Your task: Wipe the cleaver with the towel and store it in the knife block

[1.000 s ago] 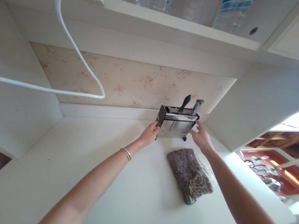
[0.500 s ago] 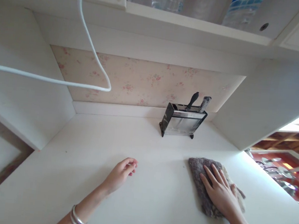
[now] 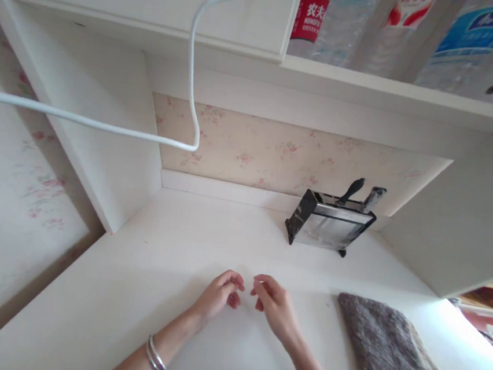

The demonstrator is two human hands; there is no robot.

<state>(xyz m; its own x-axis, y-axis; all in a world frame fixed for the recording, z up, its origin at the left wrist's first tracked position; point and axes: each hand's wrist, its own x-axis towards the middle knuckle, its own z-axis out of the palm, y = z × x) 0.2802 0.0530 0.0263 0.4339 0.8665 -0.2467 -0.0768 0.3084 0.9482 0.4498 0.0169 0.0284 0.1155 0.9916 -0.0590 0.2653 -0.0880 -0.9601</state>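
The head view showed a knife block point(image 3: 329, 231) upright at the back of the white bench point(image 3: 153, 292), toward the right, close in front of the pale skirting strip point(image 3: 228, 189); whether its rear touched the strip could not be told. Its long axis ran left to right, roughly parallel to that strip, with the broad panel turned to the person and the slotted top upward. A black handle point(image 3: 353, 191) and a greyish handle point(image 3: 374, 199) rose from the right half of the top, both pointing up and leaning right. Nearer the person, at the right, a folded brown-grey towel point(image 3: 392, 344) lay flat, its long axis slanting from back left to front right, the near end cut by the picture's lower edge. The left hand point(image 3: 221, 293) and the right hand point(image 3: 276, 304) were in front of the block and left of the towel, fingers loosely curled and facing each other across a small gap, with nothing visible in either; contact with the bench could not be made out. Two silvery bangles point(image 3: 156, 354) circled the left wrist. Plastic bottles point(image 3: 474, 38) stood on the shelf above.
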